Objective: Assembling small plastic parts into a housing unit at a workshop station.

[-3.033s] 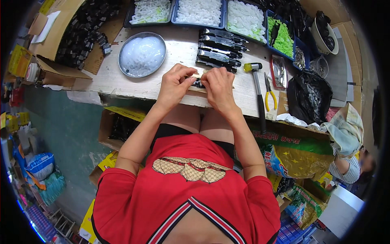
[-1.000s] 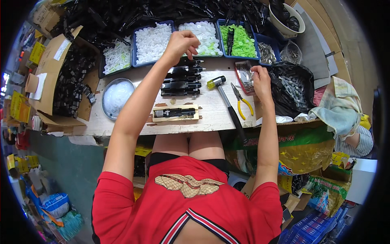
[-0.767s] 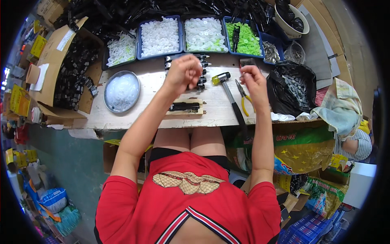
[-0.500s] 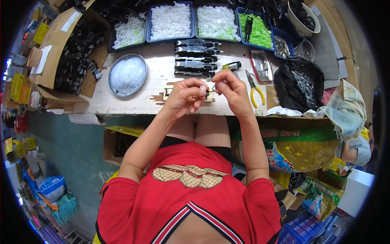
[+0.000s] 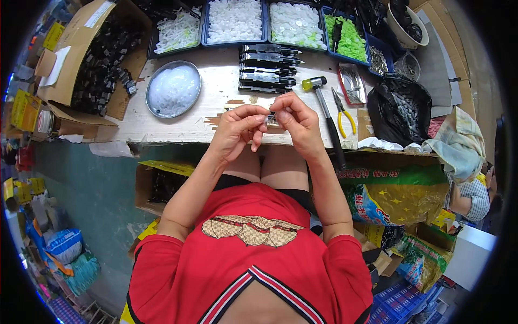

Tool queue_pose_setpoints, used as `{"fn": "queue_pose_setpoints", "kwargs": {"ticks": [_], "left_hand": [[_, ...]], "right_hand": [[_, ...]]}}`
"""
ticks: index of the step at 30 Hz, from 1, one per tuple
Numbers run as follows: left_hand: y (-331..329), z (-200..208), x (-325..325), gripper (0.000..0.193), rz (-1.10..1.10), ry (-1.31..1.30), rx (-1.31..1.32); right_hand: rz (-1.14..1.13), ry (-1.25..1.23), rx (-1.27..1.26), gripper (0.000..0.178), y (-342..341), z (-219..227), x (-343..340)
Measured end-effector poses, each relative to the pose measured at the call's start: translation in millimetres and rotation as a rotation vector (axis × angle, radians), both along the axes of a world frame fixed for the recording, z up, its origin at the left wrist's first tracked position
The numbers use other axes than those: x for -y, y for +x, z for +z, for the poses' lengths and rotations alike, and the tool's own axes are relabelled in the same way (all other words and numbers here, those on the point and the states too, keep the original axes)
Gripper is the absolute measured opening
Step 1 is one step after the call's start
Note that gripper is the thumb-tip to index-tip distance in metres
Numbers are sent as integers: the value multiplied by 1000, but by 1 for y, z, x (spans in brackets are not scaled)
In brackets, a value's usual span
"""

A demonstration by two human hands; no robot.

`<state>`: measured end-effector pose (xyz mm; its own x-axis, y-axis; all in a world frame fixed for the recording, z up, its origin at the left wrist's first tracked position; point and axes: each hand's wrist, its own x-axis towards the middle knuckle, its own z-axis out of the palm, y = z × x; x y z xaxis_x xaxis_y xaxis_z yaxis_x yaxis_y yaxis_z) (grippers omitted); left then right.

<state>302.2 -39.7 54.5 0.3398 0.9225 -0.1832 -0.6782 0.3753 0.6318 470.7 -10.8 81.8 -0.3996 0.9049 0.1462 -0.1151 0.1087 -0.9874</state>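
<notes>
My left hand [image 5: 237, 131] and my right hand [image 5: 297, 120] meet fingertip to fingertip above the front of the white workbench [image 5: 162, 129]. Both are closed in a pinch. Something tiny and dark seems to sit between the fingertips, too small to name. Beneath them, mostly hidden by the fingers, lies a cream-coloured fixture [image 5: 231, 106] on the bench. Just beyond it is a row of black flat parts [image 5: 270, 67] lying side by side. To the right of my right hand rests a hammer [image 5: 326, 105] with a yellow-and-black head and a dark handle.
Yellow-handled pliers [image 5: 346, 120] and a red-rimmed box [image 5: 352, 83] lie at the right, by a black bag [image 5: 396, 116] of grey parts. A round metal dish [image 5: 198, 92] of white pieces stands left. Blue trays [image 5: 265, 24] line the back; a carton [image 5: 65, 89] of black parts is far left.
My right hand has moved slightly left and down, and its fingertips now meet those of my left hand. The view has shifted a little, and more of the hammer shows.
</notes>
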Motion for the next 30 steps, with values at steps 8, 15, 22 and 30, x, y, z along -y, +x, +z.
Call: {"fn": "queue_pose_setpoints", "kwargs": {"ticks": [8, 15, 22, 30], "left_hand": [[-4, 1, 7, 23, -25, 38, -77], [-6, -3, 7, 24, -49, 75, -70], [-7, -5, 9, 23, -43, 79, -137], [-1, -10, 13, 18, 171, 180, -247]], "right_hand": [[-3, -11, 14, 7, -8, 0, 1], [-40, 69, 101, 8, -12, 2, 0], [-24, 197, 247, 7, -14, 4, -3], [76, -431, -32, 6, -20, -1, -1]]}}
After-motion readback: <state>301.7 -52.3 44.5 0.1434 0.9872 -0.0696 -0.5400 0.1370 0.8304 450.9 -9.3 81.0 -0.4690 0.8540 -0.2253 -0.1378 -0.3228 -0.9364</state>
